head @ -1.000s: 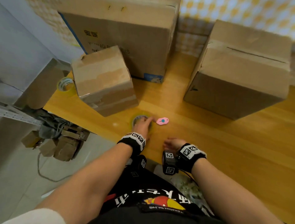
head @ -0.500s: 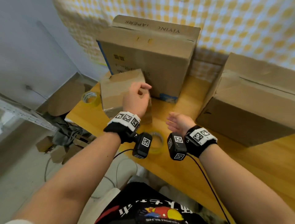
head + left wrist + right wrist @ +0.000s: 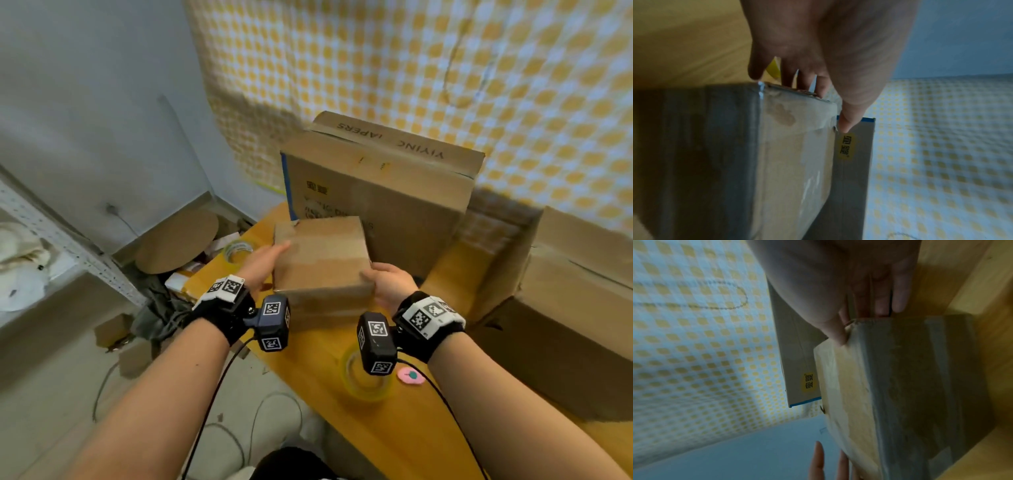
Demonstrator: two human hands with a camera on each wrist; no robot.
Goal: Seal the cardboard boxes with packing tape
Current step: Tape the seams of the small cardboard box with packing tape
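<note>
A small cardboard box (image 3: 322,260) with tape bands across it sits between my two hands on the wooden table (image 3: 394,438). My left hand (image 3: 263,265) lies flat against its left side, fingers straight, thumb at the top edge. My right hand (image 3: 387,282) presses the right side, its thumb on the top corner. The left wrist view shows the left hand (image 3: 818,48) at the box (image 3: 793,154). In the right wrist view, the right hand (image 3: 859,280) touches the box (image 3: 900,378). A yellowish tape roll (image 3: 366,380) lies near the front edge, partly hidden by the wrist camera.
A large printed box (image 3: 380,185) stands right behind the small one. Another big box (image 3: 575,301) fills the right side. A second tape roll (image 3: 236,251) lies at the table's left corner and a pink cutter (image 3: 411,376) beside the near roll. Clutter covers the floor on the left.
One second ago my left hand was on the near tape roll. Both hands have since risen and moved forward, and they now hold the small box by its sides.
</note>
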